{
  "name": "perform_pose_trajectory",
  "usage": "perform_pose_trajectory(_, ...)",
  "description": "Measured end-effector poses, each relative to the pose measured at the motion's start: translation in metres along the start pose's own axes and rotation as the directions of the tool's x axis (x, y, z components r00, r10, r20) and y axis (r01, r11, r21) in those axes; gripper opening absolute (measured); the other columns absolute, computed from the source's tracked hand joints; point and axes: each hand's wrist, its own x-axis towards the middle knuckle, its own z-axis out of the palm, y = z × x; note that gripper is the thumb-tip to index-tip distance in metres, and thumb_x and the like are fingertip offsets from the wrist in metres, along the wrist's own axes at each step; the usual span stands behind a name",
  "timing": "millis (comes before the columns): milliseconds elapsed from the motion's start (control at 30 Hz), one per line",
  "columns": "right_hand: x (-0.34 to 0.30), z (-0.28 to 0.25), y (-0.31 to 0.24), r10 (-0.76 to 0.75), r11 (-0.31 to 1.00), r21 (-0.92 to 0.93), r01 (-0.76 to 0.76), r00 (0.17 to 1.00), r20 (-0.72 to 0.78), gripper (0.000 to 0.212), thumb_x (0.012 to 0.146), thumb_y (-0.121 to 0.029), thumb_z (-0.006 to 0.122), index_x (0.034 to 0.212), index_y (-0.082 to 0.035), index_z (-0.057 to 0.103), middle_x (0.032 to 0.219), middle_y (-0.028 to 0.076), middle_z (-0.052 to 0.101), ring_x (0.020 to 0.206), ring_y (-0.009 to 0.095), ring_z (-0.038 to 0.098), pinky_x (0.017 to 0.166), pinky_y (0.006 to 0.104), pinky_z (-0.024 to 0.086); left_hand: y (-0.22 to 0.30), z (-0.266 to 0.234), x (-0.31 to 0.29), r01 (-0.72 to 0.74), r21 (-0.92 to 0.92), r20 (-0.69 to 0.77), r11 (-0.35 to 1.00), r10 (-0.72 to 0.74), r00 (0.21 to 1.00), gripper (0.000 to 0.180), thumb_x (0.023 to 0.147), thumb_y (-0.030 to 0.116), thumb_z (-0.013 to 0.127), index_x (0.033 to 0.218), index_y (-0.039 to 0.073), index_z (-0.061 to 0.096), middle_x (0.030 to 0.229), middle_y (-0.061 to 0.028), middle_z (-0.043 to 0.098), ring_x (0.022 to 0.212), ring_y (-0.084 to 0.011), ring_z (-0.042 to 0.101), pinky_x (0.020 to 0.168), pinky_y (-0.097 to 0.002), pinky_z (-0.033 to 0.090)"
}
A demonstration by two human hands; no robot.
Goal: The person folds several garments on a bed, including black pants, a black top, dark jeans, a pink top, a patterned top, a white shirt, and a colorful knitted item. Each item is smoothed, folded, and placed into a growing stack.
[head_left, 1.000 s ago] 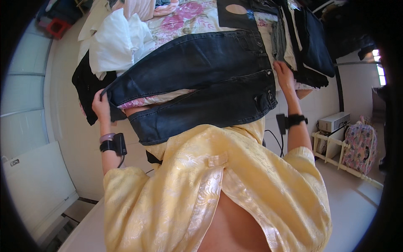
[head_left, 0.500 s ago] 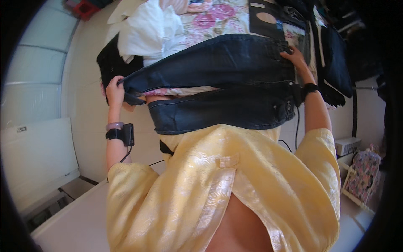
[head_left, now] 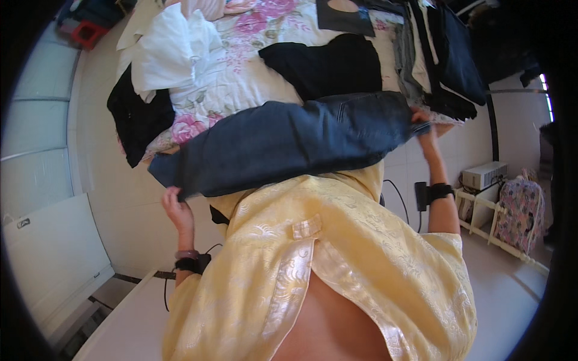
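Note:
A pair of dark blue jeans (head_left: 289,138) stretches crosswise in front of me, folded so that one leg lies over the other. My left hand (head_left: 179,212) grips the hem end, its fingers closed on the denim. At the waist end my right hand (head_left: 425,129) is closed round the waistband, partly hidden by the cloth. The lower edge of the jeans hangs against my yellow top, while the far edge lies at the bed's near side. Just beyond them rests a black garment (head_left: 334,65) on the bed.
Flowered bedding (head_left: 241,60) covers the bed. On it lie a white cloth (head_left: 168,54), another black garment (head_left: 138,114) at the left and a dark flat piece (head_left: 344,19). Trousers (head_left: 454,60) hang or lie at the right. A rack with a flowered bag (head_left: 521,207) stands on the right.
The jeans have gone from two legs spread apart to one leg folded over the other. Both hands have come nearer my body, and the black garment on the bed has come into sight.

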Motion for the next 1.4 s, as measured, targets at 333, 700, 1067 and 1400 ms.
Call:
perform_pose_trajectory(333,-0.056,0.055,0.051,0.783,0.175,0.875,-0.451,0.603,0.154,0.061,0.094,-0.054,0.052,0.134,-0.008,0.050,0.130,0.013,0.057,0.120,0.027,0.054,0.100,0.0422,0.044,0.016,0.049,-0.058,0.701,-0.458,0.885,-0.546,-0.205,0.418,0.060,0.101,0.048,0.040,0.135,-0.001,0.044,0.132,-0.0170,0.054,0.121,-0.0305,0.052,0.107,-0.0436,0.038)
perform_pose_trajectory(700,-0.055,0.006,-0.024,0.609,0.574,0.515,-0.636,0.753,0.250,0.046,0.083,-0.026,0.075,0.115,0.003,0.057,0.100,0.008,0.068,0.087,0.019,0.068,0.079,0.0303,0.055,0.011,0.079,-0.008,0.381,-0.700,0.705,-0.603,-0.499,0.504,0.050,0.105,0.036,0.036,0.128,-0.006,0.051,0.129,-0.0161,0.056,0.119,-0.0243,0.053,0.105,-0.0337,0.041)
perform_pose_trajectory(1067,0.061,-0.066,-0.157,0.206,0.612,0.784,-0.103,0.978,-0.033,0.023,0.090,-0.012,0.065,0.107,0.002,0.068,0.103,0.016,0.070,0.092,0.023,0.069,0.085,0.0322,0.057,0.012,-0.054,0.076,-0.118,-0.988,-0.015,-0.099,-0.700,0.714,0.041,0.100,0.031,0.050,0.126,-0.001,0.055,0.125,-0.0146,0.058,0.116,-0.0289,0.055,0.101,-0.0430,0.045)
perform_pose_trajectory(1400,0.158,-0.013,-0.128,0.393,0.793,0.458,-0.401,0.912,0.117,0.056,0.082,-0.025,0.074,0.126,0.003,0.056,0.110,0.013,0.065,0.096,0.021,0.064,0.085,0.0312,0.050,-0.051,-0.049,0.104,-0.167,-0.913,0.178,-0.372,-0.732,0.658,0.043,0.096,0.029,0.059,0.129,0.002,0.055,0.133,-0.0127,0.056,0.124,-0.0316,0.051,0.106,-0.0520,0.039)
